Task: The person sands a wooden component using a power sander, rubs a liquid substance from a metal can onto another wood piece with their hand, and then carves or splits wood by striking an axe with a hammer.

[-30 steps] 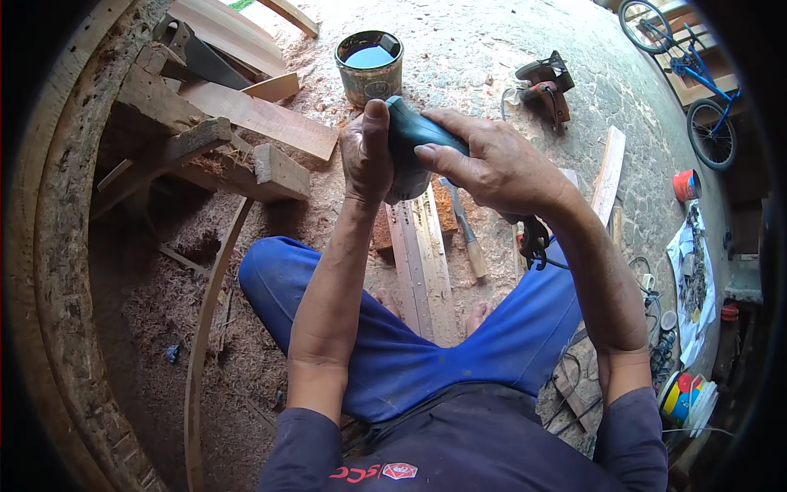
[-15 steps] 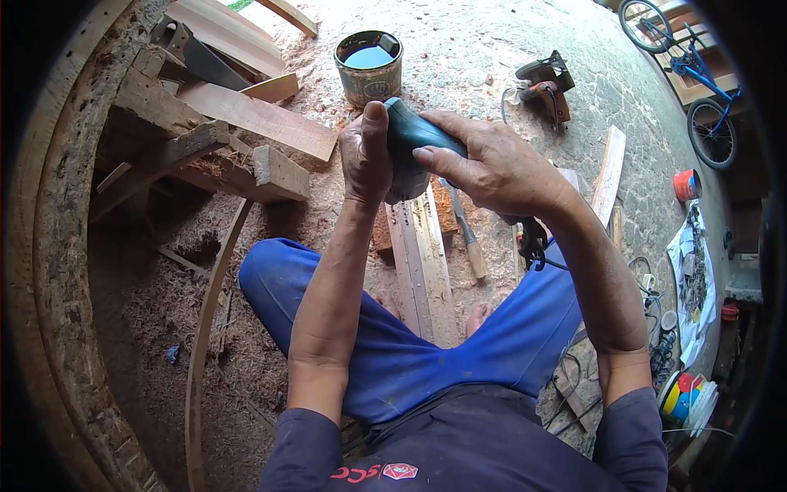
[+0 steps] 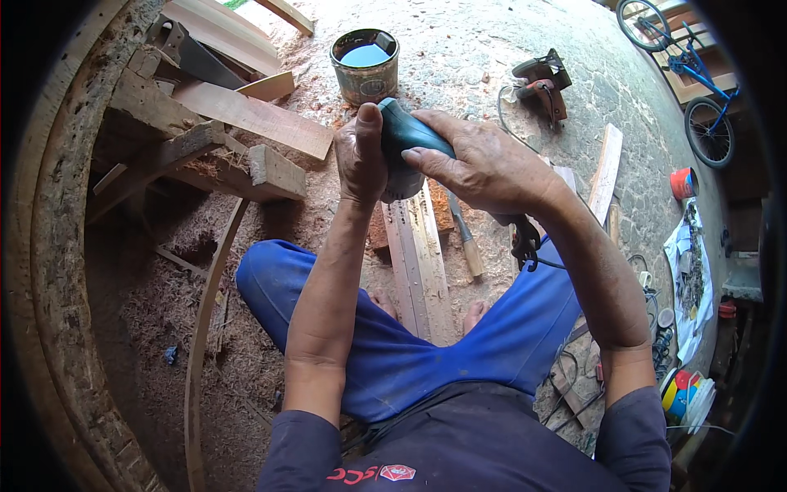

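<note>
Raised over the planks between my knees is a teal corded power tool [image 3: 400, 135], its rounded end tilted up. My left hand [image 3: 361, 156] is closed against its left side with the thumb up; the other fingers are mostly hidden behind. Over its top and right side wraps my right hand [image 3: 488, 164], thumb and forefinger on the teal shell. A dark part with a cord [image 3: 525, 242] hangs under my right wrist. Below, long wooden strips [image 3: 414, 279] run between my feet, and a chisel with a wooden handle [image 3: 467, 246] lies beside them.
Beyond my hands stands a bucket [image 3: 365, 78] of liquid with a block inside. A circular saw [image 3: 543, 90] rests on the ground at right, near a long board [image 3: 605, 168]. At left are timber beams [image 3: 275, 172] and a handsaw [image 3: 197, 61]. Farther right are a bicycle [image 3: 697, 78] and a red can [image 3: 683, 184].
The view has shifted slightly. Both hands keep their hold on the power tool, which has turned a little; my right hand sits slightly farther left.
</note>
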{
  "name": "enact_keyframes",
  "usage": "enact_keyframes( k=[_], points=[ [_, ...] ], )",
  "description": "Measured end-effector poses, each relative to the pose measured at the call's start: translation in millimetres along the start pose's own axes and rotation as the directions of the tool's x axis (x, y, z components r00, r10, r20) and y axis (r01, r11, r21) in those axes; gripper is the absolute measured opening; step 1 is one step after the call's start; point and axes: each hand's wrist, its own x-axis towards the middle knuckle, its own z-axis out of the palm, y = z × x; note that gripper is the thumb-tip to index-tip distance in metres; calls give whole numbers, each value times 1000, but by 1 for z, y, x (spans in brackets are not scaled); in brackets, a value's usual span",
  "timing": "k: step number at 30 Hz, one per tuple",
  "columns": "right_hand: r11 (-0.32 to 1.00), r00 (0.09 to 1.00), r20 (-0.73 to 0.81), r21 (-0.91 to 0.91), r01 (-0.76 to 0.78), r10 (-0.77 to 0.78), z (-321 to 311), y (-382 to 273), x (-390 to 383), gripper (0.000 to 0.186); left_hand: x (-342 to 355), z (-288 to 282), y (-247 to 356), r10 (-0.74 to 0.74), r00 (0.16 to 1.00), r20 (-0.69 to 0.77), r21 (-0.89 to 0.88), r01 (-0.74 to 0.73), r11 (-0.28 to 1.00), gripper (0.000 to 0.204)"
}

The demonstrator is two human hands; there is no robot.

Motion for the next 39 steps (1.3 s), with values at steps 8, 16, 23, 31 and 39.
enact_keyframes(
  k=[8, 16, 23, 31, 39],
  points=[
    [999, 1000, -18, -31, 18, -19, 5, 0, -2, 58, -4, 0, -4, 9, 1000, -7, 49, -9, 999, 68],
    [998, 1000, -15, -59, 1, -2, 10, -4, -2, 62, -7, -8, -16, 22, 999, -26, 42, -21, 999, 69],
    [1000, 1000, 15, -14, 7, -6, 14, -2, -1, 59, -12, -13, -22, 4, 1000, -2, 57, -4, 998, 72],
    [999, 998, 50, -31, -25, 27, 19, 0, 2, 56, -15, -17, -35, 7, 999, -41, 43, -6, 999, 74],
    [1000, 1000, 17, 8, 14, -15, 26, 14, 2, 55, -18, -12, -36, 16, 999, -33, 61, -14, 998, 77]
  ],
)
